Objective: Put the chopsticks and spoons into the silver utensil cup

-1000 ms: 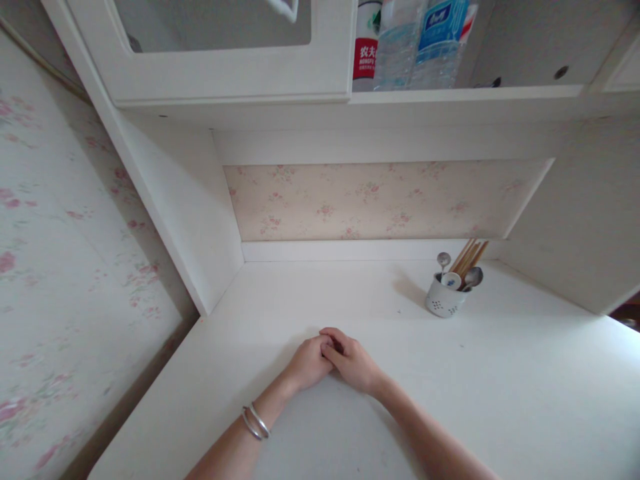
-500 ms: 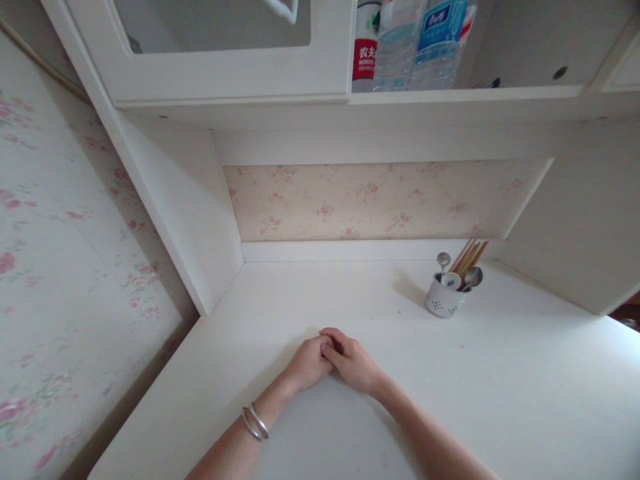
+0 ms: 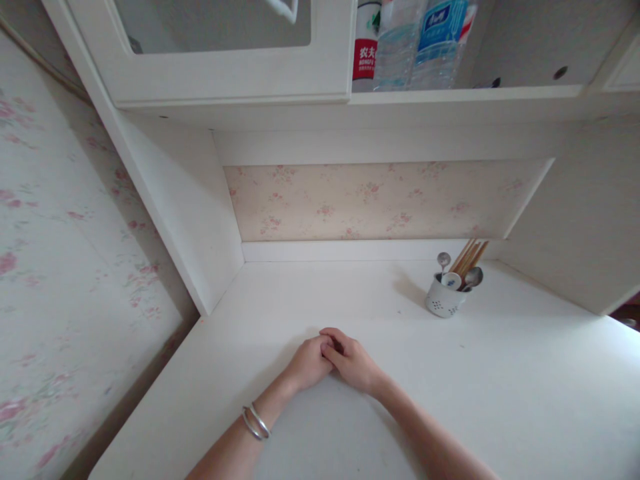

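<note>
My left hand (image 3: 309,363) and my right hand (image 3: 354,363) are clasped together, resting on the white tabletop (image 3: 320,293). Fingers of the right hand fold over those of the left, and both are closed, with no object showing between them. Part of the left fingers is hidden under the right hand. Two silver bangles (image 3: 256,423) circle my left wrist. Off to the right and farther back stands a white holder (image 3: 443,300) with dotted holes. It contains wooden chopsticks (image 3: 467,259), a small ladle (image 3: 443,259), a metal spoon (image 3: 473,277) and a white spoon (image 3: 451,281).
Above the tabletop hangs a white cabinet (image 3: 240,77). Plastic bottles (image 3: 437,40) stand on its open shelf. White side panels (image 3: 190,200) bound the recess on the left and right. Floral wallpaper (image 3: 325,200) covers the back, and more lines the wall at far left.
</note>
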